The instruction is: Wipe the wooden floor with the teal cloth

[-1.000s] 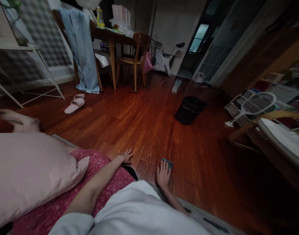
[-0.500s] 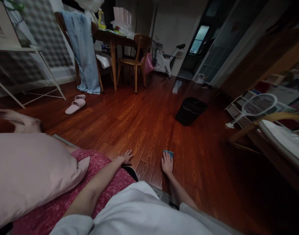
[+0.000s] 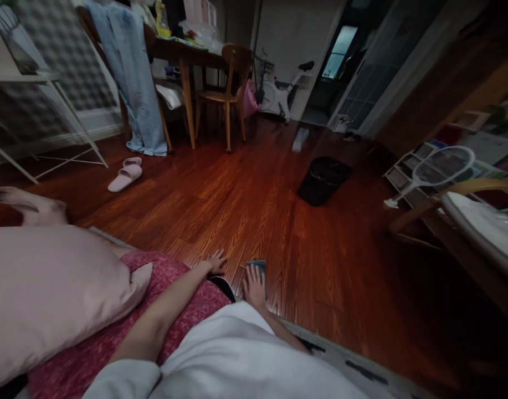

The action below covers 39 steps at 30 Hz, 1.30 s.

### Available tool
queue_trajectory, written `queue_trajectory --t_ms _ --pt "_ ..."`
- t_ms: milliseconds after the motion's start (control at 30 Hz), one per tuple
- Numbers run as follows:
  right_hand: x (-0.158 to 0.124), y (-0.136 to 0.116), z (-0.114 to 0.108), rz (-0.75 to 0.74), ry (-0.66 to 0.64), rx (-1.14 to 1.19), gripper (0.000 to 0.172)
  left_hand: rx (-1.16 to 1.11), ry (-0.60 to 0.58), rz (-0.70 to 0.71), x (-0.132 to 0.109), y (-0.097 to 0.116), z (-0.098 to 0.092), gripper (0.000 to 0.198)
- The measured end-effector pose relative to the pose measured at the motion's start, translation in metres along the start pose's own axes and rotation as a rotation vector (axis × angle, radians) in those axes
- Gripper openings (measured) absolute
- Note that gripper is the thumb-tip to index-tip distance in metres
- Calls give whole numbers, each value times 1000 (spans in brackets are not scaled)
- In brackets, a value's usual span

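My right hand [image 3: 254,286] lies flat with fingers stretched out on a small teal cloth [image 3: 258,265], pressing it against the red-brown wooden floor [image 3: 254,210]. My left hand [image 3: 215,262] rests palm down on the floor a little to the left, fingers spread, holding nothing. Both arms reach out from a white sleeve over a pink-red blanket [image 3: 170,288].
A pink pillow [image 3: 50,293] lies at the left. A black bin [image 3: 322,180] stands on the floor ahead. Pink slippers [image 3: 126,170], a wooden table with a chair [image 3: 226,83], an exercise bike [image 3: 282,97] and a racket-shaped swatter [image 3: 436,169] on the right are further off.
My right hand has slid the teal cloth across the floor, first forward, then left and back, closer to my left hand. The left hand has stayed put.
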State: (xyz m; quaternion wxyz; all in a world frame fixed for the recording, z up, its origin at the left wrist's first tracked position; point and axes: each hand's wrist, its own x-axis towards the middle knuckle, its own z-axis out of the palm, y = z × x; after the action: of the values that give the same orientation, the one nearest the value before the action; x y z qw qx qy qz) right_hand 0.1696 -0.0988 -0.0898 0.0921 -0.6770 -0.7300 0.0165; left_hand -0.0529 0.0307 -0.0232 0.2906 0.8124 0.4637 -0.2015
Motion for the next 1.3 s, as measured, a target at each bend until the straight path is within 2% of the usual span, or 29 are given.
queue_trajectory --t_ms 67,100,167,267,400,500,600,700,800,867,933,1000,1067,1133,1233,1300 --pt "13 -13 -2 -167 -16 32 56 -4 4 -2 -1 1 -1 89" --pt "21 -12 -4 -211 -24 43 55 -8 7 -4 -2 2 -1 89" --pt "35 6 -12 -199 -33 46 54 -15 15 -7 -4 3 -2 89" --pt "48 63 -26 9 -19 4 56 -24 19 -6 -4 3 -2 88" --pt "34 148 -42 390 10 -73 59 -27 19 -3 -2 2 -2 88" --pt "12 176 -44 576 63 -99 62 -27 21 4 -1 1 -1 89" --pt "-2 162 -35 650 108 -104 63 -28 18 9 -2 1 -1 89" --pt "-6 115 -22 566 84 -83 64 -30 8 4 -2 1 -2 89" --pt "-4 53 -10 325 0 -40 62 -35 6 -2 -2 2 -3 90" --pt "1 16 -4 113 -33 -6 59 -39 12 -1 -2 2 -3 91" --pt "9 -11 -1 -89 -47 30 57 -42 17 3 -2 3 -3 92" --pt "23 -22 -2 -215 -44 57 56 -45 23 9 -3 3 -3 92" --pt "39 -14 -7 -232 -32 59 54 -48 29 12 -3 2 -2 91" --pt "55 10 -17 -145 -25 32 54 -53 34 14 -3 2 -2 90" --pt "67 67 -33 123 -28 -35 56 -61 37 15 -2 2 -1 90" --pt "62 108 -40 318 -26 -74 59 -67 37 16 -1 1 -1 91"
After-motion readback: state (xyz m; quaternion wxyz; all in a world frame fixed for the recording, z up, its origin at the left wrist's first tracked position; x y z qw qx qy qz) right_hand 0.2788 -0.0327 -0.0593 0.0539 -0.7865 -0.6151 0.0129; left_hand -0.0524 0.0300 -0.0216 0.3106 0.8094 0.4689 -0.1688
